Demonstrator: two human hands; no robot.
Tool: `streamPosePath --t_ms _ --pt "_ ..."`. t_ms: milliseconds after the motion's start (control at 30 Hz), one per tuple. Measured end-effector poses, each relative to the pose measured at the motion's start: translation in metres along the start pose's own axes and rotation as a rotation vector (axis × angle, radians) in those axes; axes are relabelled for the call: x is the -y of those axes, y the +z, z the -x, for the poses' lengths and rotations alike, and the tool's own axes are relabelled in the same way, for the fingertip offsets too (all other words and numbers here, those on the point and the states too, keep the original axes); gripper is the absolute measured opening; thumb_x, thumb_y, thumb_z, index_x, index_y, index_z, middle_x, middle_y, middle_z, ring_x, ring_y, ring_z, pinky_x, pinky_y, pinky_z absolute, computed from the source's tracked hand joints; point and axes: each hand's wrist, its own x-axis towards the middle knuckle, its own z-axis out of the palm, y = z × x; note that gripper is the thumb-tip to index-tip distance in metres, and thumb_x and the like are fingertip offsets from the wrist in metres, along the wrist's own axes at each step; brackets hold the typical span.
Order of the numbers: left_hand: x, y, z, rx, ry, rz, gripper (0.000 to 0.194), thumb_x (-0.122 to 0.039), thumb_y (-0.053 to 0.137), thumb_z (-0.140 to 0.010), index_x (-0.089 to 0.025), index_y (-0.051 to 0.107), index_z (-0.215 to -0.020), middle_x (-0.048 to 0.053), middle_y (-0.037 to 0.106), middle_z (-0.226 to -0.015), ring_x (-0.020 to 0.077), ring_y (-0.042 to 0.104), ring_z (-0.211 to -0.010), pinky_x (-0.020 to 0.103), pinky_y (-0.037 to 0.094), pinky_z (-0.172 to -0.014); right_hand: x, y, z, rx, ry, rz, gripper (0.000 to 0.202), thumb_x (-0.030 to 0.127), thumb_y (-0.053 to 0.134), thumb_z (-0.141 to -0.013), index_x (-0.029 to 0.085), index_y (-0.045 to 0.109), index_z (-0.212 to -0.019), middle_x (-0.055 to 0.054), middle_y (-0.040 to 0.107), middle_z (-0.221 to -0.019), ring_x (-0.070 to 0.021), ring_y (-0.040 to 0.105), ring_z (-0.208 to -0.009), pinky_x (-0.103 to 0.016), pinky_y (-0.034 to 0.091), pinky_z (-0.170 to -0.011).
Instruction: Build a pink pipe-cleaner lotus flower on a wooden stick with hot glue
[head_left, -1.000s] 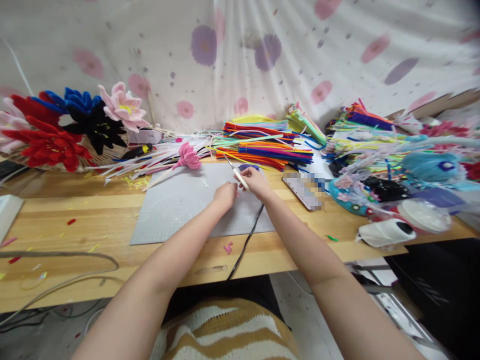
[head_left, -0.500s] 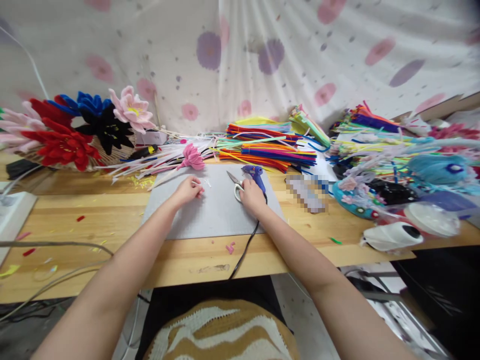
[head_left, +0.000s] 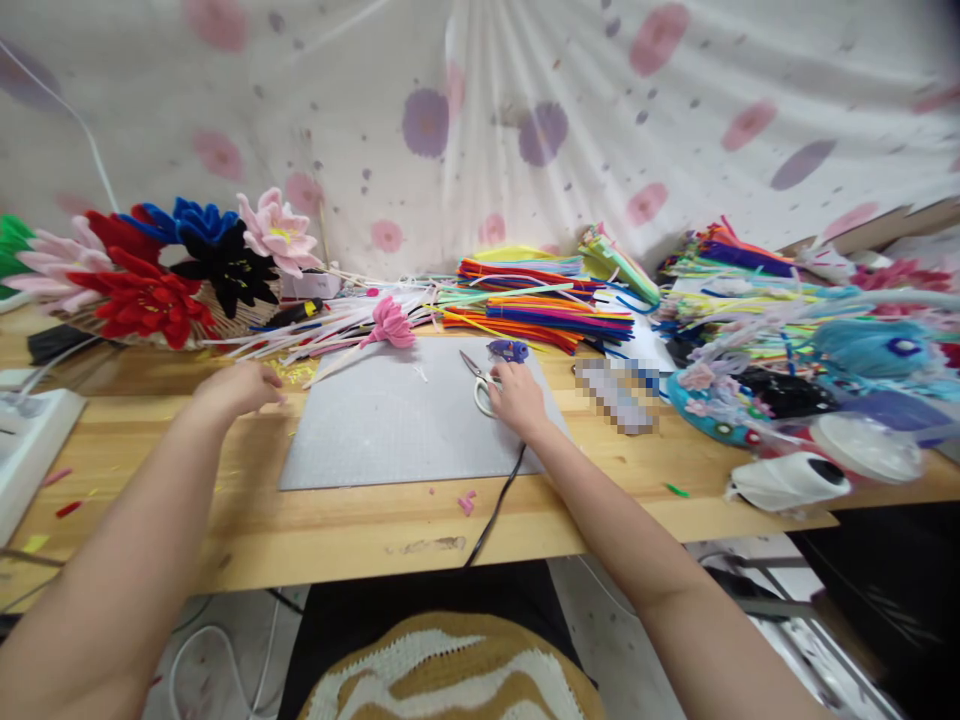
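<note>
Some white-handled metal scissors are pointing lengthwise toward eleven o'clock, right hand touching, grip unclear; left hand half-spread at nine.

We had a great white cloth hanging right across the back, printed blooms in pink and purple all over it, folds bunching near the middle! Below, we got a pale wooden table, grain streaking sideways, and a light floor underneath, all under soft, even brightness
</note>
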Motion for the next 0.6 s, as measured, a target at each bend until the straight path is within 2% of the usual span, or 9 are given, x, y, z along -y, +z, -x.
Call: streamPosePath --t_ms 67,100,133,167,233,300,367,467,600 --pt "-0.002 -0.008 0.003 0.009 0.029 -0.214 0.017 -0.009 0.066 -0.058 -0.02 0.06 -0.069 -0.004 0.05 -0.051 0.0132 0.047 -0.065 0.024 0.036 -0.071 0.004 -0.001 -0.003 -0.018 -0.011 -0.038 0.017 0.023 0.044 -0.08 0.017 0.055 -0.092 -0.011 0.058 -0.096 -0.023 0.047 -0.095 -0.031 0.036 -0.078" --pt "-0.007 -0.011 0.004 0.037 0.013 -0.305 0.014 -0.015 0.064 -0.063 -0.02 0.06 -0.075 -0.003 0.052 -0.055 0.014 0.048 -0.065 0.024 0.036 -0.07 0.006 -0.001 -0.006 -0.023 -0.017 -0.062 0.017 0.023 0.044 -0.08 0.017 0.055 -0.092 -0.01 0.059 -0.096 -0.0227 0.047 -0.095 -0.03 0.036 -0.077" --pt "-0.014 -0.012 0.006 0.025 -0.015 -0.335 0.011 -0.024 0.061 -0.068 -0.02 0.061 -0.079 -0.001 0.054 -0.058 0.015 0.048 -0.064 0.025 0.036 -0.068 0.009 0.0 -0.008 -0.023 -0.021 -0.091 0.018 0.022 0.043 -0.079 0.017 0.055 -0.092 -0.009 0.059 -0.096 -0.022 0.048 -0.094 -0.03 0.036 -0.077" --pt "-0.021 -0.011 0.008 -0.002 -0.033 -0.338 0.016 -0.033 0.056 -0.073 -0.02 0.061 -0.08 0.001 0.056 -0.06 0.0165 0.049 -0.064 0.026 0.037 -0.067 0.011 0.001 -0.012 -0.021 -0.023 -0.126 0.018 0.02 0.042 -0.079 0.018 0.055 -0.091 -0.008 0.06 -0.095 -0.021 0.048 -0.093 -0.029 0.036 -0.076" --pt "-0.036 -0.006 0.01 -0.081 0.031 -0.332 0.027 -0.041 0.048 -0.077 -0.019 0.06 -0.085 0.005 0.06 -0.071 0.0206 0.052 -0.07 0.029 0.038 -0.066 0.015 0.004 -0.019 -0.005 -0.028 -0.203 0.019 0.016 0.039 -0.077 0.018 0.055 -0.088 -0.006 0.06 -0.091 -0.0184 0.05 -0.088 -0.027 0.036 -0.075" --pt "-0.046 0.004 0.01 -0.133 0.171 -0.265 0.024 -0.03 0.047 -0.078 -0.021 0.057 -0.098 0.006 0.062 -0.086 0.0227 0.053 -0.078 0.03 0.038 -0.066 0.019 0.006 -0.028 0.03 -0.036 -0.269 0.018 0.014 0.037 -0.076 0.019 0.054 -0.08 -0.004 0.059 -0.086 -0.0165 0.051 -0.082 -0.026 0.036 -0.073" --pt "-0.053 0.016 0.005 -0.129 0.254 -0.172 0.026 -0.02 0.045 -0.076 -0.021 0.054 -0.1 0.006 0.062 -0.091 0.0225 0.054 -0.081 0.029 0.038 -0.066 0.022 0.006 -0.036 0.091 -0.038 -0.313 0.018 0.014 0.034 -0.076 0.019 0.051 -0.073 -0.004 0.058 -0.079 -0.0155 0.05 -0.076 -0.025 0.035 -0.069" --pt "-0.06 0.034 -0.005 -0.083 0.25 -0.077 0.021 -0.019 0.042 -0.075 -0.021 0.053 -0.093 0.006 0.061 -0.083 0.0223 0.055 -0.076 0.028 0.037 -0.063 0.03 0.005 -0.051 0.179 -0.023 -0.358 0.018 0.015 0.03 -0.077 0.019 0.047 -0.071 -0.002 0.055 -0.073 -0.0146 0.047 -0.07 -0.024 0.034 -0.065" --pt "-0.078 0.052 -0.015 -0.032 0.295 0.017 0.018 -0.02 0.042 -0.073 -0.022 0.048 -0.09 0.004 0.059 -0.08 0.0202 0.055 -0.073 0.027 0.036 -0.061 0.043 0.006 -0.074 0.21 -0.071 -0.386 0.014 0.014 0.03 -0.076 0.02 0.042 -0.072 -0.002 0.051 -0.073 -0.0141 0.043 -0.067 -0.024 0.033 -0.063"
